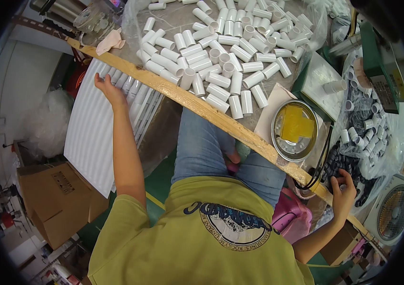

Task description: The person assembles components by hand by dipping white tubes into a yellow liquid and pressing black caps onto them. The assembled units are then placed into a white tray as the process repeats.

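Note:
On the left, my left hand (pixel 110 90) reaches over a stack of white tubes (pixel 134 92) beside a white ribbed sheet (pixel 90 128); its fingers are apart and nothing shows in them. My right hand (pixel 343 192) is at the right, past the table's wooden edge (pixel 197 102), near a pile of small black parts (pixel 337 164). Its thumb and fingers are bent around a small, unclear item. Many short white tubes (pixel 218 80) lie loose on the table. A round metal dish (pixel 277 137) with a yellow sponge (pixel 298 124) stands near the edge.
A green-sided box (pixel 320 85) with a white tube piece on top stands right of the tubes. Further right are a plastic bag of white fittings (pixel 370 142) and a fan (pixel 394 209). A glass jar (pixel 92 23) is at the upper left, a cardboard box (pixel 54 199) at the lower left.

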`<action>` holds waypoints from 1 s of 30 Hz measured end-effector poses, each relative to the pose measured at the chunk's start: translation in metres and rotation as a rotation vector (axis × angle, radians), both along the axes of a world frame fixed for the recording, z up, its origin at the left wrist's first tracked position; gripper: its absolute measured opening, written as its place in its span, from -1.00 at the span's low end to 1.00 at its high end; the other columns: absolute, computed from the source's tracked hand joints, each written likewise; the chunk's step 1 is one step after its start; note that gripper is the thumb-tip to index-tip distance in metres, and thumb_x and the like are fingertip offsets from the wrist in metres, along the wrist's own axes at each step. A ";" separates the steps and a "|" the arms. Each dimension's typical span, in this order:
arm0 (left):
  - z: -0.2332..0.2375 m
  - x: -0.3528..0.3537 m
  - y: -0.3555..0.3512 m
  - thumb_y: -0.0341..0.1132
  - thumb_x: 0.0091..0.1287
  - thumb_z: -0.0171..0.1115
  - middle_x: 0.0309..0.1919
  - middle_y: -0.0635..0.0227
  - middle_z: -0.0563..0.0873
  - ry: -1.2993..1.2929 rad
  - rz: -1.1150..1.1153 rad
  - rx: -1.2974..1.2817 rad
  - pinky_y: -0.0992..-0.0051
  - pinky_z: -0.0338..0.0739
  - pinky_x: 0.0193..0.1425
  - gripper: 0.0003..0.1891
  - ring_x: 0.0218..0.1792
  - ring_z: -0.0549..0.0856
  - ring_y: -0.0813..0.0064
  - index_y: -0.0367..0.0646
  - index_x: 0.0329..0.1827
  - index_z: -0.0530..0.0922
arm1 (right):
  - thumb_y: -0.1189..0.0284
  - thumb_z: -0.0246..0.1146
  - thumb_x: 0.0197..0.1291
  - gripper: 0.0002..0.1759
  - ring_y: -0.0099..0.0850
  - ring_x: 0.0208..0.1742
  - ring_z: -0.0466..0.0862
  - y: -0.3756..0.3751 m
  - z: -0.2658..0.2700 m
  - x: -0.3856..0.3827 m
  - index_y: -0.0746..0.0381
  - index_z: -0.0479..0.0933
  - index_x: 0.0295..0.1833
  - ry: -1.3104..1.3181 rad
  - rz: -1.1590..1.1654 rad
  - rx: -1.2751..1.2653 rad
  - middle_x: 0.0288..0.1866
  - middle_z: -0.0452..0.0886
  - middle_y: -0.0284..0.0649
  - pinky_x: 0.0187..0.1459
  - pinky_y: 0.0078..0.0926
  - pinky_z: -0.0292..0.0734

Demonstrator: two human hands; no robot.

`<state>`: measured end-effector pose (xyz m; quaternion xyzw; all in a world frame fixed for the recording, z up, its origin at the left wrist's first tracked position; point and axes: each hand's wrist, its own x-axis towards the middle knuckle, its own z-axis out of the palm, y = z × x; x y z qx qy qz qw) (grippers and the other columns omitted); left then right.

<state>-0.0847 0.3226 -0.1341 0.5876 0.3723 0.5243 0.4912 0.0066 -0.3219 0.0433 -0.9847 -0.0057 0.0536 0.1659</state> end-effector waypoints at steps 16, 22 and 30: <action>0.020 -0.064 -0.080 0.04 -0.05 0.56 0.49 -0.29 0.01 1.080 -0.238 0.551 0.03 -0.13 0.55 0.20 0.52 -0.01 -0.17 -0.29 0.52 -0.04 | 0.59 0.36 0.03 -0.54 -0.34 -0.32 0.60 -0.009 -0.030 0.001 0.23 0.50 0.10 -0.170 0.025 -0.036 -0.37 0.62 -0.18 -0.14 -0.42 0.47; 0.020 -0.064 -0.078 -0.02 -0.05 0.57 0.45 -0.23 0.14 1.100 -0.218 0.556 0.05 -0.07 0.53 0.16 0.49 0.08 -0.18 -0.29 0.51 0.00 | 0.54 0.33 0.11 -0.58 -0.38 -0.30 0.57 -0.004 -0.019 0.000 0.21 0.51 0.13 -0.175 0.017 0.042 -0.36 0.59 -0.22 -0.14 -0.45 0.45; 0.134 0.018 -0.164 -0.46 0.16 0.34 -0.14 0.25 0.63 0.473 -0.488 0.597 0.36 0.45 -0.04 -0.73 -0.11 0.59 0.34 -0.25 -0.07 0.60 | 0.46 0.27 0.29 -0.75 -0.53 -0.26 0.50 -0.013 -0.020 0.013 0.35 0.54 0.03 -0.449 0.013 0.237 -0.31 0.55 -0.29 -0.14 -0.59 0.41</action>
